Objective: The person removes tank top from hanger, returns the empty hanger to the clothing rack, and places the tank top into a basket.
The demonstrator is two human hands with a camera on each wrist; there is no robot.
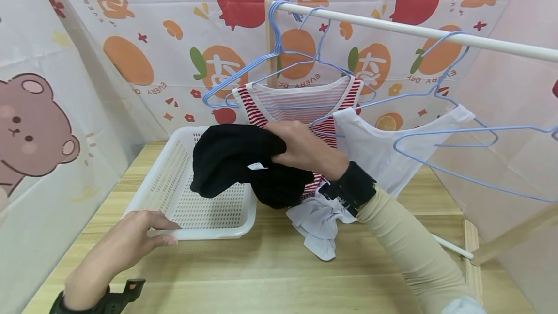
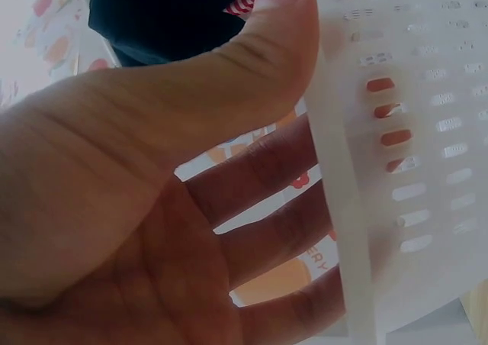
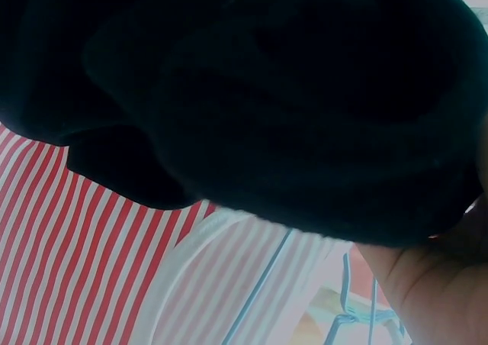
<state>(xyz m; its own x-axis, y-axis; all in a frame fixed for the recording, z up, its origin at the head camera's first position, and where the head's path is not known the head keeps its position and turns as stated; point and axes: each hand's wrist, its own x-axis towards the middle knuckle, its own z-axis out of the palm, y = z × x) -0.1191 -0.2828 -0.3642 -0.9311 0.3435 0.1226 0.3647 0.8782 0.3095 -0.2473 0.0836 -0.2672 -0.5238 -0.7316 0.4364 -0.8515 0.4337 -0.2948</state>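
My right hand (image 1: pixel 301 147) grips a bunched black garment (image 1: pixel 235 156) with a small white label, held up over the right side of a white plastic basket (image 1: pixel 249 214). In the right wrist view the dark cloth (image 3: pixel 290 116) fills most of the picture, and the fingers are largely hidden. At the basket's near left corner, my left hand (image 1: pixel 137 231) pinches the rim between thumb and fingers. The left wrist view shows the thumb (image 2: pixel 282 47) on one side of the perforated wall (image 2: pixel 419 154) and fingers on the other.
A red-striped tank top (image 1: pixel 255 110) and a white top (image 1: pixel 375 149) hang on blue hangers from a white rail (image 1: pixel 392 25). Another blue hanger (image 1: pixel 475 130) juts out at the right. Crumpled white cloth (image 1: pixel 320 227) lies on the wooden table (image 1: pixel 244 275).
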